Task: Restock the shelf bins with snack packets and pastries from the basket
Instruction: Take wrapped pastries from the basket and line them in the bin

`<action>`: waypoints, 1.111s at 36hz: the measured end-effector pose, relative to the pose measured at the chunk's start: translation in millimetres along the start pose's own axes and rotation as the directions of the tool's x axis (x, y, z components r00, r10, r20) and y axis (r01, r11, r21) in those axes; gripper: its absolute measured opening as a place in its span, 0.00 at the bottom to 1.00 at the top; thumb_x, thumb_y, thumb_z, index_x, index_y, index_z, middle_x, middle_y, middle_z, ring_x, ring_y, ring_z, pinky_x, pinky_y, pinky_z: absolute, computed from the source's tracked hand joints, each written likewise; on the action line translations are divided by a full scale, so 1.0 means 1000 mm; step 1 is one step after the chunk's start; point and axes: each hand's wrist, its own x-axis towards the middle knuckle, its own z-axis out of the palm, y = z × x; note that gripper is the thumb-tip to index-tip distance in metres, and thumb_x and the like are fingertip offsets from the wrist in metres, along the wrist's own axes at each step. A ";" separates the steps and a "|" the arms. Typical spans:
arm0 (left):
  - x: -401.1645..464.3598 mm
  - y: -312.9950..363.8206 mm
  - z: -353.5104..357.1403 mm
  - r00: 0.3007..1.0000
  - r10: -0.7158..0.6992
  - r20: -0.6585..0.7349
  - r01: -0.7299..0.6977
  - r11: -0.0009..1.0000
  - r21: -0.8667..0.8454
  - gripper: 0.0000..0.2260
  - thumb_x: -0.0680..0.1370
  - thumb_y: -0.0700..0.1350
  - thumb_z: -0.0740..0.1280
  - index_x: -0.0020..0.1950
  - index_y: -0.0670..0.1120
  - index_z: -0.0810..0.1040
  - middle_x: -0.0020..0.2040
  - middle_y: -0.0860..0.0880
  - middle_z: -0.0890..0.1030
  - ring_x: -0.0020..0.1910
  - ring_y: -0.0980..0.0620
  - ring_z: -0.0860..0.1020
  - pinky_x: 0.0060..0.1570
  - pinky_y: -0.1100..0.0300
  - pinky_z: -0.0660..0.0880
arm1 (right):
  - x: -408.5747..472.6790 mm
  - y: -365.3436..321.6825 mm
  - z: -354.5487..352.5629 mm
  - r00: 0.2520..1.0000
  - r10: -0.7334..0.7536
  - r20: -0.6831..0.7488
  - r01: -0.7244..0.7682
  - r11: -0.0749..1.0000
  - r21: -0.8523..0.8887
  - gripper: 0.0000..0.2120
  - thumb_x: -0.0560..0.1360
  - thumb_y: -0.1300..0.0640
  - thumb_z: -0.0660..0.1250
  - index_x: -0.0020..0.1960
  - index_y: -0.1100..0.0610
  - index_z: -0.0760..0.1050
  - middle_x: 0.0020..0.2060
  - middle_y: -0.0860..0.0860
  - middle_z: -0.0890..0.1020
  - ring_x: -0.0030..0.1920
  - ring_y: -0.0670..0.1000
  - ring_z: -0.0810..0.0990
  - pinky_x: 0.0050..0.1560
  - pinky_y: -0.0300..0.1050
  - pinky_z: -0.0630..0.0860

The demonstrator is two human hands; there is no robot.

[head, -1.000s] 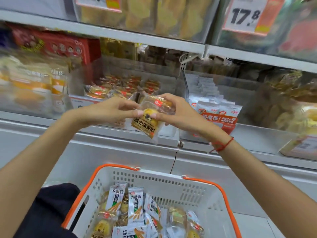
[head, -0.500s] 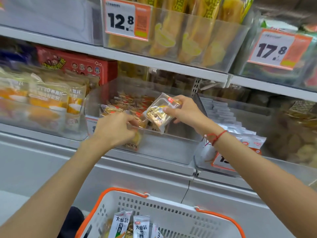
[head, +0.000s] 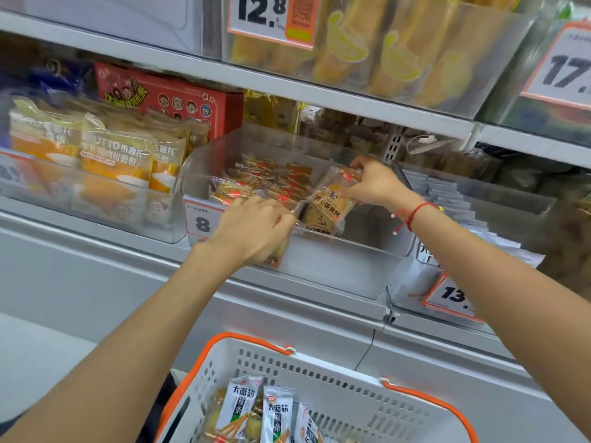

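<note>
I am pinching one pastry packet (head: 332, 199) with my right hand (head: 375, 183) over the clear bin (head: 335, 270). My left hand (head: 256, 228) is reaching over its front wall; I cannot tell its grip. Below it, three striped packets (head: 275, 414) are showing in the basket (head: 351, 394).

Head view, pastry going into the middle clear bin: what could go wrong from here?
1. The right hand pinches the pastry packet only by its top, tilted over the clear bin; a loose grip might drop it crooked.
2. The left hand is at the bin's front wall, where packets stand; it may knock them askew.
3. The basket sits under both arms, so a falling packet could land back there.
</note>
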 end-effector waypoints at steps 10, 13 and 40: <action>0.006 -0.001 0.007 1.000 -0.024 -0.008 0.024 0.999 0.035 0.29 0.73 0.55 0.41 0.54 0.53 0.81 0.60 0.52 0.79 0.58 0.50 0.74 0.54 0.52 0.64 | -0.013 -0.010 0.024 0.985 -0.035 0.170 0.057 0.991 -0.122 0.22 0.71 0.55 0.75 0.61 0.58 0.72 0.52 0.53 0.76 0.48 0.52 0.75 0.45 0.43 0.71; 0.003 -0.001 0.006 1.000 -0.020 -0.012 0.020 0.999 0.037 0.28 0.73 0.54 0.41 0.54 0.52 0.80 0.60 0.52 0.79 0.57 0.50 0.74 0.55 0.52 0.65 | -0.012 -0.006 0.042 0.995 -0.066 0.075 0.083 0.963 -0.258 0.17 0.71 0.52 0.75 0.53 0.55 0.72 0.50 0.54 0.77 0.49 0.56 0.76 0.44 0.45 0.70; -0.011 0.011 -0.007 0.998 -0.044 -0.047 0.041 0.997 -0.062 0.16 0.83 0.47 0.53 0.63 0.51 0.77 0.63 0.52 0.78 0.60 0.51 0.73 0.60 0.54 0.64 | -0.020 -0.011 0.036 0.968 -0.130 0.216 0.172 0.967 -0.190 0.25 0.74 0.62 0.69 0.70 0.61 0.70 0.61 0.57 0.78 0.58 0.57 0.77 0.53 0.45 0.75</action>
